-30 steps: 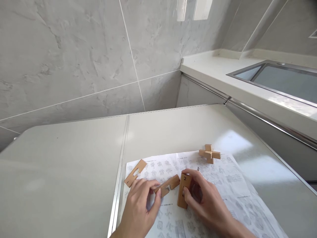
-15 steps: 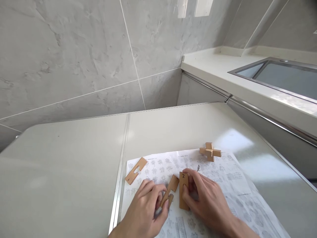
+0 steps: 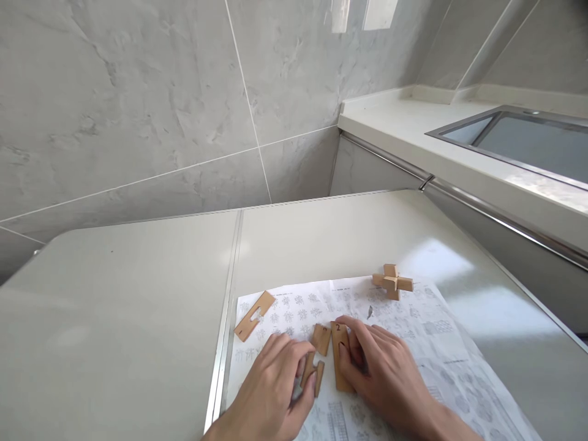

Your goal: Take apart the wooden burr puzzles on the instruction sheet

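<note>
My left hand (image 3: 271, 386) rests on a printed paper sheet (image 3: 413, 349), its fingers curled on a notched wooden puzzle piece (image 3: 316, 355) lying flat. Right beside that piece lies a flat wooden piece marked "2" (image 3: 340, 358), and my right hand (image 3: 381, 370) grips it along its right edge with the thumb at its side. The two pieces lie side by side, almost touching. A third slotted wooden piece (image 3: 253, 316) lies loose at the sheet's left corner. An assembled wooden cross (image 3: 392, 282) stands at the sheet's far edge.
The sheet lies on a pale table (image 3: 114, 306) with a metal seam (image 3: 225, 331) running front to back. Grey tiled wall (image 3: 138, 104) stands behind. To the right are a white counter (image 3: 413, 128) and a steel sink (image 3: 528, 138).
My left hand has turned the notched piece from lying crosswise to pointing away from me and laid it down next to the "2" piece. The "2" piece has stayed nearly in place.
</note>
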Action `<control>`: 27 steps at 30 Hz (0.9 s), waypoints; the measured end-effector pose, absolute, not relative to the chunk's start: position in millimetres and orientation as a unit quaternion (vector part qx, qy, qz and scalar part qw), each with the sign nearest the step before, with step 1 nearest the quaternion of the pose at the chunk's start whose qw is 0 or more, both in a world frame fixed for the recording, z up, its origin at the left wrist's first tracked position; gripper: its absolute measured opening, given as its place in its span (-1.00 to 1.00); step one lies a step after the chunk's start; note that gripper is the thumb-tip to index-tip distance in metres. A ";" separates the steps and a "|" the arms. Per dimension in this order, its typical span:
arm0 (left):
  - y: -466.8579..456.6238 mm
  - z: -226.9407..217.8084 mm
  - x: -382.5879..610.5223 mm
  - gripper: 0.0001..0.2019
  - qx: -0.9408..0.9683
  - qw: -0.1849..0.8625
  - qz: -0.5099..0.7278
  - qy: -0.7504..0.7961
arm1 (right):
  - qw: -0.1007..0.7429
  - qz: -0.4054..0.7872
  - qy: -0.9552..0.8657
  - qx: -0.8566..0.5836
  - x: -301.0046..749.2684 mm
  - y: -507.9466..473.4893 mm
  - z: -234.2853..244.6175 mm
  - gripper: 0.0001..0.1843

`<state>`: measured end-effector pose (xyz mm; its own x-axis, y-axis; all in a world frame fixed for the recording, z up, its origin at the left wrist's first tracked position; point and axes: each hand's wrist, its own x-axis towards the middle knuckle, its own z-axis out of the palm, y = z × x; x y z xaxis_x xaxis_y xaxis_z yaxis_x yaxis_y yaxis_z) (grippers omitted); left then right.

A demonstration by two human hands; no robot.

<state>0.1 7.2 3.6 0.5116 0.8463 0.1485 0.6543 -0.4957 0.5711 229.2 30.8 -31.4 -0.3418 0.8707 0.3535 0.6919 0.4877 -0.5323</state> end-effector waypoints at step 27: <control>16.1 1.5 -13.8 -0.74 0.807 0.023 0.315 0.499 | 0.293 0.278 -0.851 -0.335 227.1 27.5 -13.9 -0.68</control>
<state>-13.8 16.1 1.5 0.3040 0.8198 0.4853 0.7913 -0.5010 0.3505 227.1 27.5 -13.9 -0.6045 0.7326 0.3128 0.4067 0.6215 -0.6696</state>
